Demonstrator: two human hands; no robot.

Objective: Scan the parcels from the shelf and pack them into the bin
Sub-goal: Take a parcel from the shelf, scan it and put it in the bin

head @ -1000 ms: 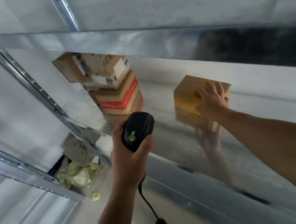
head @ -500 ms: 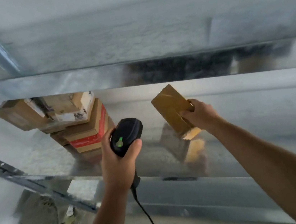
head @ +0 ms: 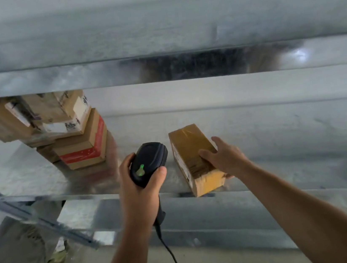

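In the head view, the left hand (head: 141, 193) is clenched around a black handheld barcode scanner (head: 150, 161) with a green light on top. The right hand (head: 226, 157) grasps a small brown cardboard parcel (head: 189, 149) covered in tape, at the front edge of the grey metal shelf (head: 279, 139), just beside the scanner. A stack of brown cardboard boxes (head: 77, 144) stands further left on the shelf.

The white labels (head: 72, 125) on the stacked boxes (head: 82, 147) and the print on the parcel (head: 191, 142) are too blurred to read
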